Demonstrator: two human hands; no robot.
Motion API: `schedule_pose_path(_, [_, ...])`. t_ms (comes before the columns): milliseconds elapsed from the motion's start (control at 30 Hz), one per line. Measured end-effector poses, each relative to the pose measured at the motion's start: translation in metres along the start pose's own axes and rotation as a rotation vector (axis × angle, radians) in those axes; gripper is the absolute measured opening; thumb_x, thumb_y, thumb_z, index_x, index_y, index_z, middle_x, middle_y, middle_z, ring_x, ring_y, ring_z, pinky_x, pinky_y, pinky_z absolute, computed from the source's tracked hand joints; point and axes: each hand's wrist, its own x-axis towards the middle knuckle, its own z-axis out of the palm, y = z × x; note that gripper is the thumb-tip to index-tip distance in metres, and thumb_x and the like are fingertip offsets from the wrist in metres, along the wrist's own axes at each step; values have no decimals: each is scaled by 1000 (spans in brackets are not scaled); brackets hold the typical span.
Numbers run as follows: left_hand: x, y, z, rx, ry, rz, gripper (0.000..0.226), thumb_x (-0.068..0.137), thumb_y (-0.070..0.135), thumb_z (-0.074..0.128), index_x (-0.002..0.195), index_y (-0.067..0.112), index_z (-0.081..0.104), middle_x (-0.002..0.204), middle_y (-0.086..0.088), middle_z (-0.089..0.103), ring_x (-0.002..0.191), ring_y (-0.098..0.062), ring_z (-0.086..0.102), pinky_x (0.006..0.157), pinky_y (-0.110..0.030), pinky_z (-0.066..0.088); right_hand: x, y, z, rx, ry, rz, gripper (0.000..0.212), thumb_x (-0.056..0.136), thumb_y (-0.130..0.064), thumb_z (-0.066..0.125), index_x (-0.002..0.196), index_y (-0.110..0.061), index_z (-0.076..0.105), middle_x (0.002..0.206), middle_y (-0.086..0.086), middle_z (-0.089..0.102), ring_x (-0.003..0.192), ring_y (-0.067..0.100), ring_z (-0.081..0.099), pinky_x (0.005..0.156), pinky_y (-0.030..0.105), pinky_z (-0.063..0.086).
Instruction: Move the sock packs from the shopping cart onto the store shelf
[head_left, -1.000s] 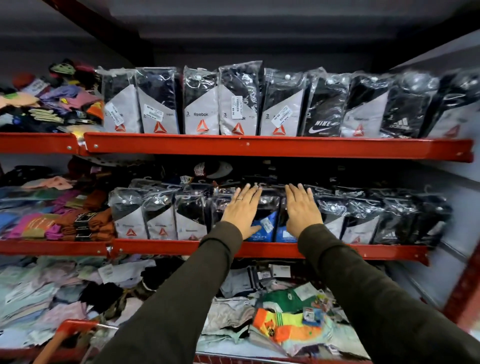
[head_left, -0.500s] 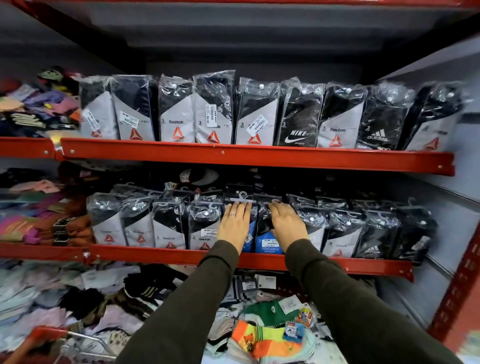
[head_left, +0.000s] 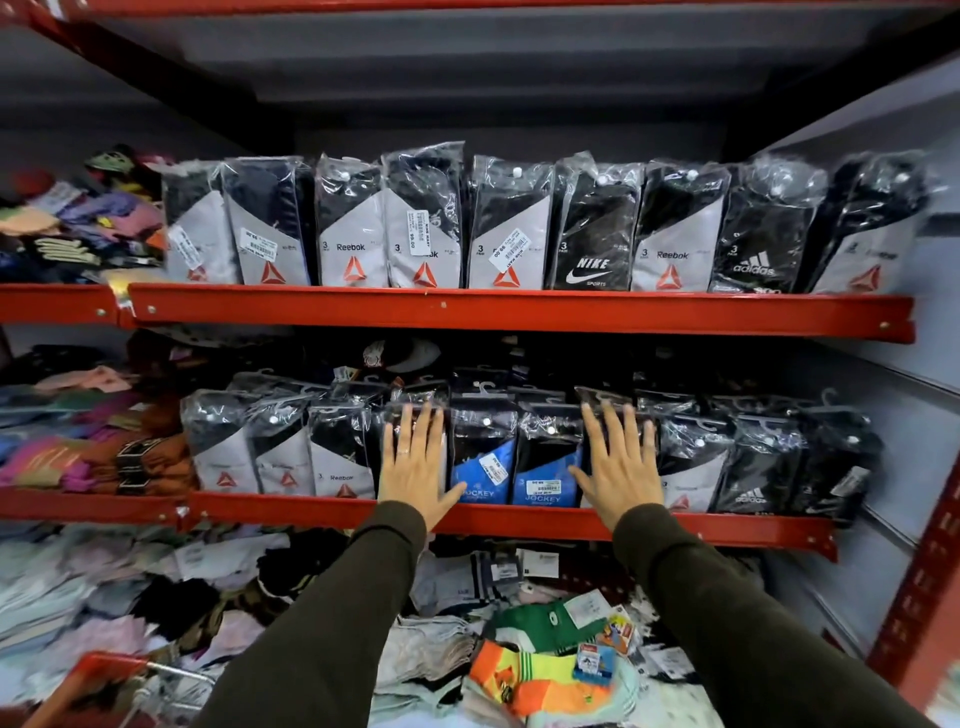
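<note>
Both hands have slid apart: left hand and right hand, fingers spread flat, now flank the two blue Jockey packs on the middle shelf.

The middle shelf is packed full of sock packs side by side, so the only open room is the dark gap above their tops.
</note>
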Motion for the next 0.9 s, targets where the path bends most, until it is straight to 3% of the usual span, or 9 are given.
schedule_pose_path(133, [6,3,-1,-27,-37,2,106,87,76,35,156,8,-6,166,-15,-6,152,-36,-11,124,-55,-1,4,-1,3,52,-32,11,97,79,-52,71,152,-18,16,154,17,36,144,41,29,115,55,11])
schedule_pose_path(300, [5,1,-5,-48,-39,21,112,81,80,40,157,8,2,166,-15,3,153,-37,-5,123,-53,-2,4,-2,1,76,-60,27,100,73,-51,77,150,-17,22,152,16,40,141,41,34,112,56,14])
schedule_pose_path(433, [6,-14,-10,-43,8,64,105,81,82,23,156,8,17,163,-15,20,153,-34,12,121,-48,-2,2,-9,-8,65,-24,75,91,82,-57,56,155,-17,18,160,15,23,148,39,17,117,59,5])
schedule_pose_path(533, [4,-34,-10,-78,82,30,100,82,78,28,154,8,27,161,-18,25,152,-36,14,121,-51,3,6,-26,-19,114,36,-9,88,87,-56,43,156,-19,5,164,9,5,151,33,0,120,56,-4])
schedule_pose_path(633, [-1,-51,-8,-122,40,-44,107,80,85,10,156,9,21,163,-19,18,151,-37,12,121,-51,3,16,-52,-23,125,16,-150,85,90,-49,49,156,-18,6,164,7,7,151,32,1,119,53,-1])
schedule_pose_path(767, [-2,-61,-10,-196,-64,-38,120,63,94,-7,157,18,-11,166,-13,-6,152,-31,-13,123,-47,-3,23,-77,-11,101,-65,-137,87,83,-44,67,153,-10,26,160,9,26,147,35,23,119,50,15])
schedule_pose_path(833, [-2,-62,-13,-218,-76,-36,121,60,93,-5,157,20,-11,166,-12,-4,152,-30,-14,125,-47,1,20,-81,-6,92,-79,-105,89,84,-45,65,153,-9,23,161,9,21,148,36,21,120,52,19])
schedule_pose_path(900, [-1,-65,-15,-243,-96,-38,120,62,93,1,157,20,-10,166,-12,-3,153,-30,-13,125,-47,3,22,-82,-8,91,-78,-124,87,89,-46,57,154,-9,13,162,7,7,150,36,11,121,52,13])
